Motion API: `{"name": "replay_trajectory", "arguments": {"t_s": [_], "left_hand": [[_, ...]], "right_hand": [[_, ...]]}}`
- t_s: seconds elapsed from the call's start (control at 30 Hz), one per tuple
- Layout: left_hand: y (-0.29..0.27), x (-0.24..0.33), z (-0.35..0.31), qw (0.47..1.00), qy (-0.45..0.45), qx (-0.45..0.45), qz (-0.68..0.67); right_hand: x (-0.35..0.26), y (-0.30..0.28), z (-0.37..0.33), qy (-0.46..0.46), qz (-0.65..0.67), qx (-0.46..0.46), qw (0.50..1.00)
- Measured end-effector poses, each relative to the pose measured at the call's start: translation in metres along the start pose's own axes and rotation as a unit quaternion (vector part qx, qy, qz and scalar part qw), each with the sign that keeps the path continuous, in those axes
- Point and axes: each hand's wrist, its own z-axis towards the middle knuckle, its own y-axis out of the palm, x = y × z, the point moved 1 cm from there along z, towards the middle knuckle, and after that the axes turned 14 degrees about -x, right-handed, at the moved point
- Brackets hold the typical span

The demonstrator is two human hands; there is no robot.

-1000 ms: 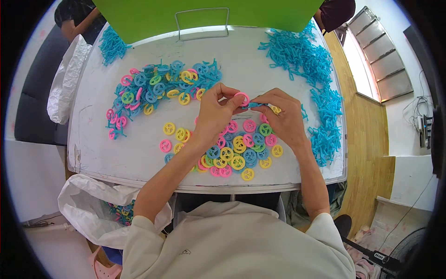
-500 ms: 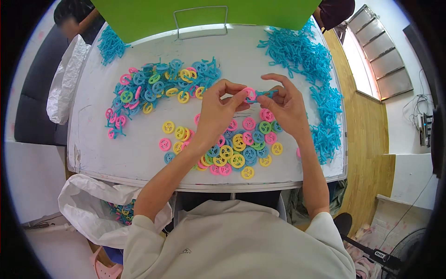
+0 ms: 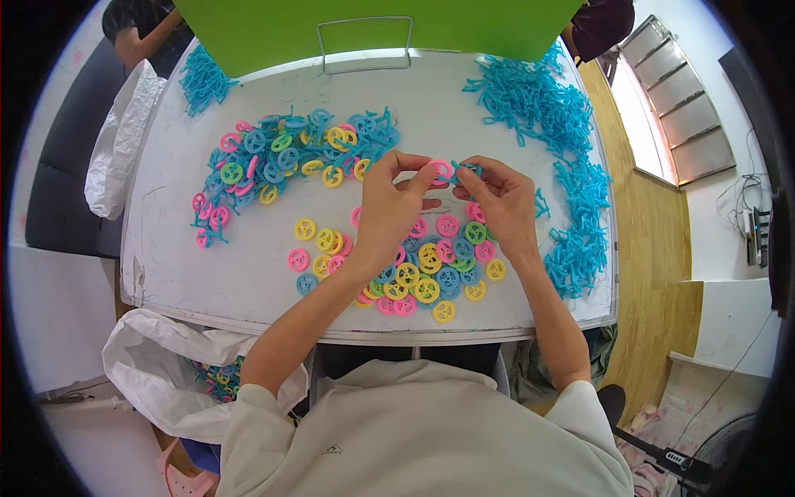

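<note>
Head view: The left hand (image 3: 393, 195) pinches a pink wheel (image 3: 441, 172) between thumb and fingertips. The right hand (image 3: 503, 199) grips a blue stick (image 3: 469, 168) between thumb and forefinger. Both parts are held above the table (image 3: 174, 248), in the gap between the hands. The wheel's round face is turned toward the camera. The stick's long axis runs roughly left to right, from the wheel to the right fingertips; whether the two are joined cannot be told.

Containers: an open white sack (image 3: 137, 364) sits left of the left forearm, mouth upward, with small multicoloured parts (image 3: 219, 377) inside. A second white bag (image 3: 124, 141) stands farther left of the left hand; its contents are hidden. Loose wheels (image 3: 426, 290) lie below the hands, between the forearms. Loose blue sticks (image 3: 575, 224) lie right of the right hand.
</note>
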Motion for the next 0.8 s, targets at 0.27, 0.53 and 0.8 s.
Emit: {"name": "replay_trajectory", "arguments": {"t_s": [0.27, 0.53, 0.8], "left_hand": [[-0.003, -0.009, 0.002, 1.000, 0.014, -0.006, 0.012], [-0.001, -0.014, 0.003, 0.998, 0.042, 0.014, 0.042], [-0.009, -0.011, 0.007, 0.993, 0.095, -0.024, 0.071]], "right_hand": [[0.002, 0.003, -0.001, 0.039, 0.059, -0.012, 0.997], [0.004, 0.009, -0.003, 0.044, 0.054, 0.036, 0.997], [0.004, 0.016, -0.007, -0.091, -0.100, 0.102, 0.986]]}}
